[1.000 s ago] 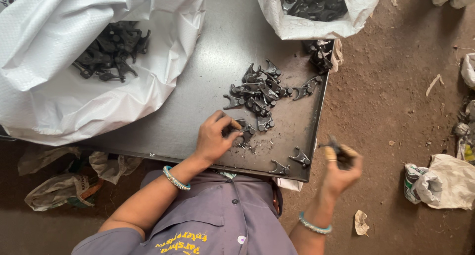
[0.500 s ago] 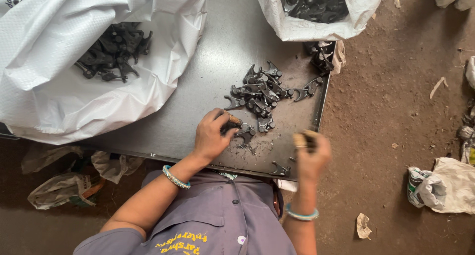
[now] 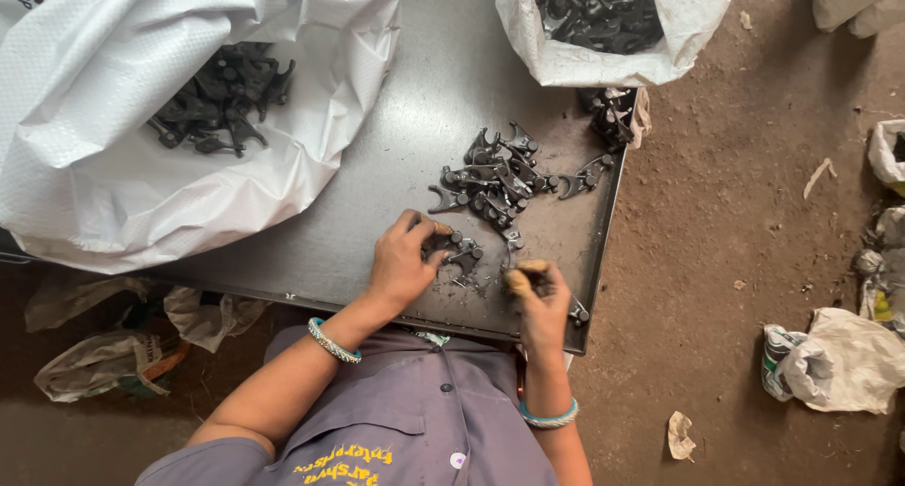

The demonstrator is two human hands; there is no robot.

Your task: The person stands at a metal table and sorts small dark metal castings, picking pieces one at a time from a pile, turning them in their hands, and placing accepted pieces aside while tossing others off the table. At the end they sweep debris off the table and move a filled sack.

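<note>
A: Nearest the camera: grey shirt [image 3: 415, 429], a bangle on each wrist. Left hand [image 3: 403, 264] lies on the dark metal table [image 3: 377, 213], fingers curled down over two or three small black metal parts [image 3: 460, 250] at its fingertips. Touching them for certain; whether any is actually pinched I cannot tell.

B: Right hand?

A: Right hand [image 3: 539, 302] is closed, thumb and fingers drawn together around something small and dark near the table's front edge. The piece itself is mostly hidden by the fingers. One loose part [image 3: 578, 311] lies just beside that hand, at the edge.

B: Further out?

A: A loose heap of the same black parts [image 3: 500, 177] mid-table, forked and lobed shapes, tangled. A smaller clump [image 3: 611, 118] near the right edge. Beyond, two white woven sacks: a large one on the left [image 3: 123, 165] and one at the far right [image 3: 603, 52], both lying open with black parts showing inside.

B: Step in hand?

A: My judgement: sorting or checking pieces one at a time, left hand drawing from the heap, right hand handling a single piece.

B: Next move needs?

A: Likely separating one part cleanly from its neighbours; the forks look apt to snag, so a firm fingertip pinch and a lift clear of the table edge.

B: Floor?

A: Brown dirt floor [image 3: 716, 241], scattered crumpled bags [image 3: 839, 359] to the right.
</note>
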